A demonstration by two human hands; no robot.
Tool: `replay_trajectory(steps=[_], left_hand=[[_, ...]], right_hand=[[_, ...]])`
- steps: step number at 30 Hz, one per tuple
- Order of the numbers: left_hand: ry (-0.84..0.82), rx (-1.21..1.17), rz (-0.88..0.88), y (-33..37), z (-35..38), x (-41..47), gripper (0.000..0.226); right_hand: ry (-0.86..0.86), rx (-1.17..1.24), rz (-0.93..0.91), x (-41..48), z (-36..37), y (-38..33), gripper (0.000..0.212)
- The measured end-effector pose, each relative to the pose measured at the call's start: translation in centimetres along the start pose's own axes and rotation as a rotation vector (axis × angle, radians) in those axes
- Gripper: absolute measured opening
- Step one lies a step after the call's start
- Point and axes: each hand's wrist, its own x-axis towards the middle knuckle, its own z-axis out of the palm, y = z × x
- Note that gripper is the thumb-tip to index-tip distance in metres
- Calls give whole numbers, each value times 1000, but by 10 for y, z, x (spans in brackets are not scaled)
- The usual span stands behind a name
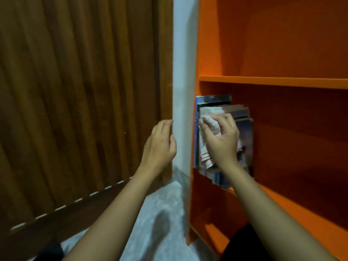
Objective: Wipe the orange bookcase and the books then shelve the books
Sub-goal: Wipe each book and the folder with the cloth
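Note:
The orange bookcase [273, 81] fills the right side of the head view. Several books [244, 132] stand upright at the left end of its middle shelf, against the side panel. My right hand [222, 140] grips a white cloth with red stripes [207, 136] and holds it against the front edges of the books. My left hand [160, 146] hovers to the left of the bookcase, near the white wall strip, its fingers loosely curled and holding nothing.
A brown slatted wooden door [75, 91] covers the left half. A narrow white wall strip [183, 91] separates it from the bookcase. Grey floor [160, 213] lies below. The upper shelf [282, 44] holds nothing visible.

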Motion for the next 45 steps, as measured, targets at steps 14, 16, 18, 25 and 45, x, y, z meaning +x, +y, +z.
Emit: replay_trajectory(steps=[14,16,18,25,45], left_hand=[[-192,322,-723,-213,-102,-182,34],[-229,326,-841,-243,-104,-214,34],[-253,307,-988,-270,-102,-248,34],[-348,328,-1195,-341,-85,-346,43],[-392,230,-1109,-382,-63,-366,60]], right_hand=[[-959,146,455,-225,225,9,15],[-1077,121,507,-258,246,20,18],[-1174,76,539,-288,263,30,22],[-1298,16,823,-383,304,73,28],[-1094,8,1132,-443,318,114,10]])
